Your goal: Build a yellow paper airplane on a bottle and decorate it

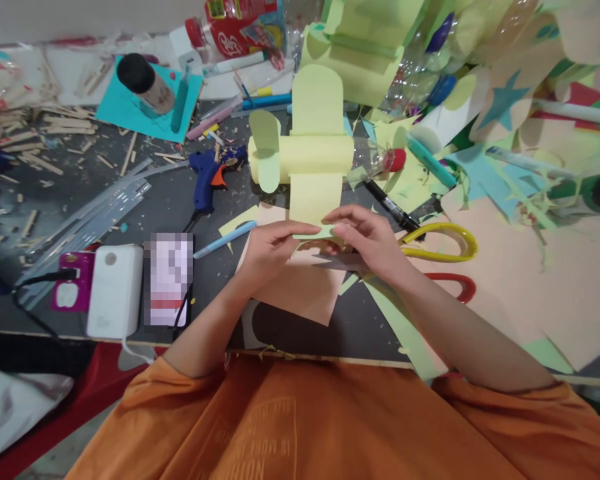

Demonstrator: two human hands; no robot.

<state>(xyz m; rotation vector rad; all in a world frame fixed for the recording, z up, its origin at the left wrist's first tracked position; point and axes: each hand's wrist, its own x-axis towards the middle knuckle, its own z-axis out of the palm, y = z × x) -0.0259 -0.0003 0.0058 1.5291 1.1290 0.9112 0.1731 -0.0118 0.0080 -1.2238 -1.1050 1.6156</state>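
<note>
My left hand (273, 250) and my right hand (373, 243) meet near the table's front, fingertips pinching a small strip of light green paper (326, 232) between them. Just beyond lies a toy plane (320, 157) made of a plastic bottle wrapped in pale yellow paper. It has rounded paper wings, a paper propeller (265, 152) at the left and a red cap (395, 161) at the right. The near wing reaches to my fingers. Below my right hand lie large scissors (443, 241) with yellow and red handles, their blades partly covered. A peach paper sheet (300, 293) lies underneath.
A blue glue gun (207, 177), a light blue pen (225, 240) and a phone (169, 280) lie to the left, with a white power bank (115, 290). A black marker (393, 208) is at the right. Wood sticks (65, 127), bottles and paper scraps crowd the edges.
</note>
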